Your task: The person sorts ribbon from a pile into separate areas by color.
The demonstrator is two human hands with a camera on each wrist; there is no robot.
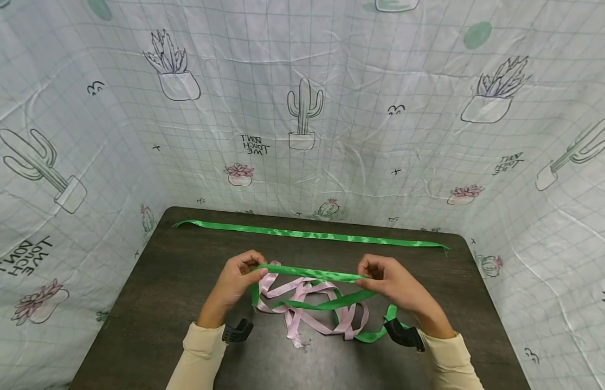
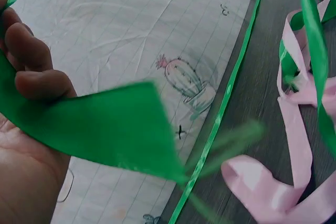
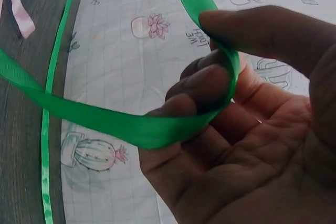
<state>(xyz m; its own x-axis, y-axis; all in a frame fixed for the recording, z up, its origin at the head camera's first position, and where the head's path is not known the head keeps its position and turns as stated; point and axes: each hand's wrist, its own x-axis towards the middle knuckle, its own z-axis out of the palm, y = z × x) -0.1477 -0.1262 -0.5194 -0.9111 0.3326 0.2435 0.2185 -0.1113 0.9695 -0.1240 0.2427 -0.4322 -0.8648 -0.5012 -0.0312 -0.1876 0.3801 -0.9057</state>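
Observation:
Between my two hands a green ribbon (image 1: 307, 272) is stretched nearly straight above the table. My left hand (image 1: 239, 275) pinches it close to one end; the frayed tip (image 2: 181, 174) hangs past the palm in the left wrist view. With thumb and curled fingers my right hand (image 1: 387, 276) grips the ribbon farther along, and the rest loops down from there in the right wrist view. Under the hands lies a loose tangle of pink ribbon (image 1: 327, 329), with green lengths crossing it.
Along the far edge of the dark table (image 1: 136, 319) another green ribbon (image 1: 302, 233) lies flat and straight. Behind and at both sides hangs a white cloth (image 1: 341, 162) printed with cacti. A black wrist camera (image 1: 238, 330) sits at my left cuff.

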